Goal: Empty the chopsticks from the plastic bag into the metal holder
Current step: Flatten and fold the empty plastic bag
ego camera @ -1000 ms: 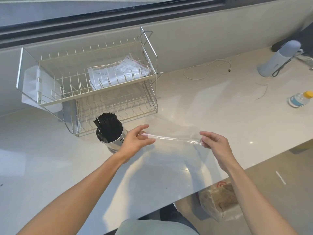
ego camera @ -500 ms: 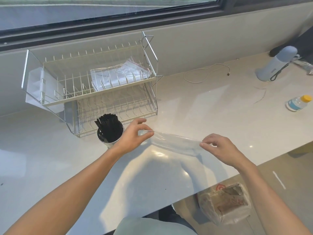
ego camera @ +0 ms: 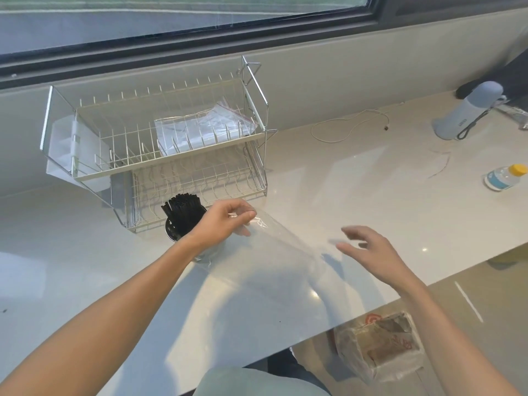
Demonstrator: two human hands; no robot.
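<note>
Clear, empty plastic bag (ego camera: 281,241), left hand (ego camera: 221,221) pinching it, right hand (ego camera: 368,250) released

A glossy white stone countertop (ego camera: 328,178) under the window carries a two-tier white wire dish rack (ego camera: 171,150). Just in front of the rack stands a round metal holder (ego camera: 185,238) of black chopsticks (ego camera: 183,212). Right of the rack lie a thin white cable (ego camera: 348,127), a pale blue flask (ego camera: 468,112) and a small yellow-capped clear bottle (ego camera: 505,177).
</note>
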